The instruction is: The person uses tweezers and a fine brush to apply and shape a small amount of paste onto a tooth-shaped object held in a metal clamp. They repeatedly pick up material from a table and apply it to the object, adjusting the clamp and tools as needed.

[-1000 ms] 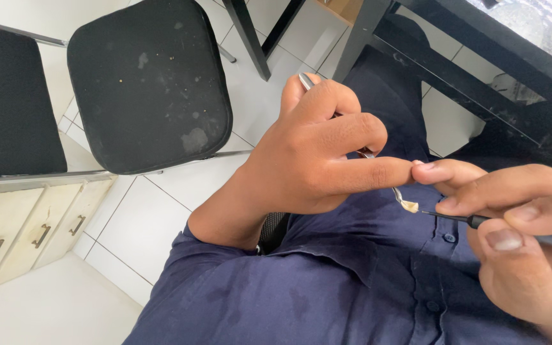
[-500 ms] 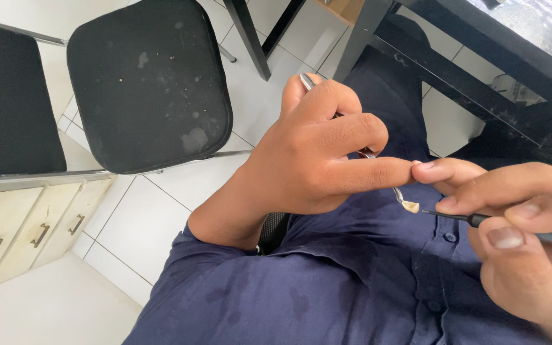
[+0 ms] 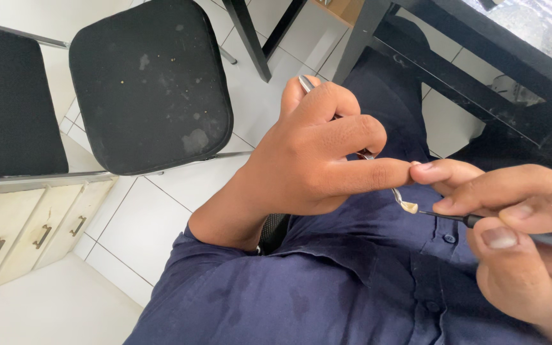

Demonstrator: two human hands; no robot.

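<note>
Pale blob [image 3: 409, 206] on spatula tip [image 3: 398, 197], beyond left hand [image 3: 308, 160] grip

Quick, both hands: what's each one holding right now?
Left hand: closed on a thin metal tool.
Right hand: closed on a dark thin pick.

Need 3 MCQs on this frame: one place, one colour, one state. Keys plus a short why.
1. Where is the small pale piece?
A. on the chair
B. at the tip of the left hand's metal tool, between the hands
C. on the floor

2. What colour is the shirt?
A. dark blue
B. white
C. red

3. What is the right hand doing?
A. lying open and empty
B. gripping a thin dark tool
C. resting on the chair

Key: 1 B, it sits at the end of the metal tool held by the left hand. 2 A, the fabric is navy. 3 B, fingers pinch the tool, its point at the piece.
</note>
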